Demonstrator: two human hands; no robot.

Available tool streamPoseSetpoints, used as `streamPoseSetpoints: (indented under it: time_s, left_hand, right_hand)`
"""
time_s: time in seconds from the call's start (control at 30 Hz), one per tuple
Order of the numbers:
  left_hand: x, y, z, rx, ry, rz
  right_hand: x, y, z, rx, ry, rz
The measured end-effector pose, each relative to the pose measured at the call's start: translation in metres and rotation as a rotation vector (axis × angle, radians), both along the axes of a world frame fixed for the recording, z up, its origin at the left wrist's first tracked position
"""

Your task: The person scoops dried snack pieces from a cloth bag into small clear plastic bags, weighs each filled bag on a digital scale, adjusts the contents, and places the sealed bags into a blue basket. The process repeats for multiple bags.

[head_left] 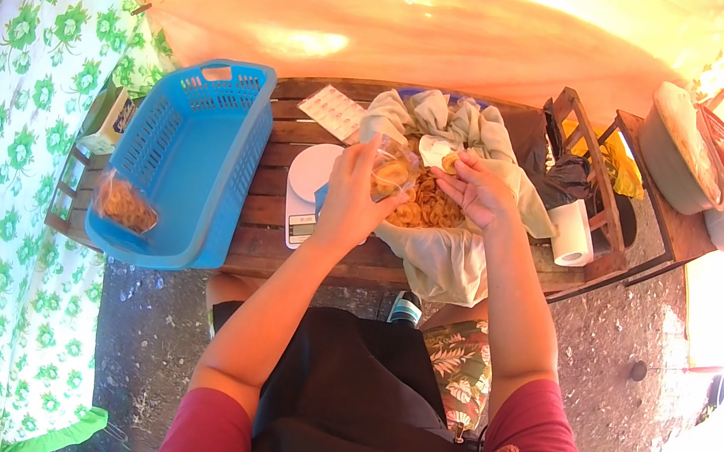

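My left hand (356,194) is closed round a clear plastic bag (394,172) with yellowish chips inside. My right hand (477,190) pinches a small golden chip (451,162) close to the bag's mouth. Below both hands lies a heap of orange-brown chips (433,205) in a container lined with pale cloth (447,265). A round white lid or cup (434,150) sits at the far side of the heap. Left of my left hand is a white kitchen scale (311,174) with a small display, partly hidden behind that hand.
A blue plastic basket (186,152) on the left holds one filled bag of chips (126,204). A pale printed sheet (332,112) lies on the slatted wooden table (267,243). To the right are a paper roll (572,232), black plastic bags (566,177) and a large tub (680,151).
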State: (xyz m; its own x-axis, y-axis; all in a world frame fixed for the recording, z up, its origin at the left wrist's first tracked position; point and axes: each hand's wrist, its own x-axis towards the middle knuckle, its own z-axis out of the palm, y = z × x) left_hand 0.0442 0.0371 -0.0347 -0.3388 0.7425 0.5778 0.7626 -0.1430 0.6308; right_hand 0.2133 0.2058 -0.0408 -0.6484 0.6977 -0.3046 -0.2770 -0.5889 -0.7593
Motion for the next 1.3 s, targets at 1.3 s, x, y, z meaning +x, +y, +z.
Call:
streamPoseSetpoints:
  time_s: [1.3]
  left_hand:
    - [-0.005, 0.007, 0.0, 0.099, -0.136, 0.14]
  right_hand:
    - [-0.068, -0.073, 0.095, 1.556, -0.583, 0.415]
